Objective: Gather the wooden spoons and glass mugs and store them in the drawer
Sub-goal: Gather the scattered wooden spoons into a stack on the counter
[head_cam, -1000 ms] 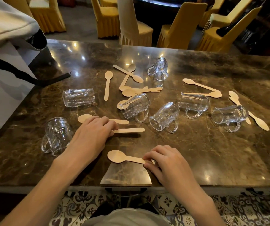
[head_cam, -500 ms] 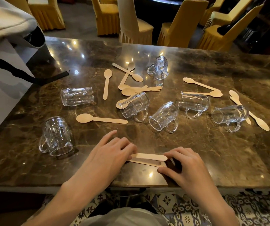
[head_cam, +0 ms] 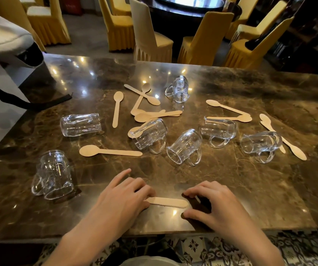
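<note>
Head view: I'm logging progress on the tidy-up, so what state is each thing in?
Stacked spoons: flat near the table's front edge, one on top of the other.
Left hand: fingers over the stack's left end, grip hidden.
Right hand: fingers curled beside the stack's right end, holding nothing.
Mugs: seven, loose on the table, most on their sides.
Other spoons: scattered flat, ungathered.
Drawer: not in view.

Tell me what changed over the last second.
The left hand slid one spoon from mid-table toward the near edge, next to the one under the right hand. The two spoons now lie stacked between the hands, with the left fingers pressing one end and the right fingertips at the other. The mugs and other spoons stayed put.
</note>
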Demonstrator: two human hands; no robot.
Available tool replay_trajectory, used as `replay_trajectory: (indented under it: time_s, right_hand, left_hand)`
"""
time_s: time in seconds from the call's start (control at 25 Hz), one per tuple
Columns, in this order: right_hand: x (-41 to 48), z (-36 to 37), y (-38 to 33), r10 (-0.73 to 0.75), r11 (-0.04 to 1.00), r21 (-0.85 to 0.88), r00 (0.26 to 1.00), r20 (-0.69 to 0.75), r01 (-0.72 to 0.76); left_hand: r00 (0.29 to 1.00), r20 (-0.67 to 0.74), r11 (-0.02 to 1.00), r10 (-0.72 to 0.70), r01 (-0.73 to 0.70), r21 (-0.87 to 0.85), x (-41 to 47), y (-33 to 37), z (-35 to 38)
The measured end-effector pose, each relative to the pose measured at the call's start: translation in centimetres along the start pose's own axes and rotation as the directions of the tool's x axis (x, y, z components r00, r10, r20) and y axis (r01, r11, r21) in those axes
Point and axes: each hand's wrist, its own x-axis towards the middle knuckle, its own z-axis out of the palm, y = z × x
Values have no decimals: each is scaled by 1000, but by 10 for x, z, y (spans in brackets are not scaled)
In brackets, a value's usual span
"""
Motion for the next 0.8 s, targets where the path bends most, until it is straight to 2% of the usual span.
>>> replay_trajectory:
  time_s: [0.08,0.12,0.2,0.32,0.48,0.56,0.68,0.8]
  right_hand:
    - [10,-23,2,-1,1000,14,1000,-20,1]
    - [17,-39,5,5,1000,25,996,-84,-3]
    - [36,-75,18,4,1000,16,964,-267,1]
    - [75,-125,51,45,993,-77,911,-411,-84]
    - [130,-151,102,170,947,-202,924,-342,-249]
    - [150,-148,119,175,932,-262,945,-275,-249]
    - [169,-138,135,184,940,-247,958,-218,-237]
    - [179,-130,143,190,941,-254,970,-150,-223]
  left_hand:
    - [996,-17,995,-84,83,-61,5,-14,-5]
    - [990,-41,988,-137,134,-77,8,-26,-10]
    - [965,-106,971,-239,237,-36,14,-56,-20]
    - [915,-55,912,-400,404,76,24,-96,-26]
    - [896,35,890,-442,434,137,32,-119,-20]
    - [899,4,896,-437,435,93,33,-123,-18]
    - [926,-69,928,-372,374,7,33,-125,-14]
    - [944,-93,949,-316,316,-6,35,-125,-10]
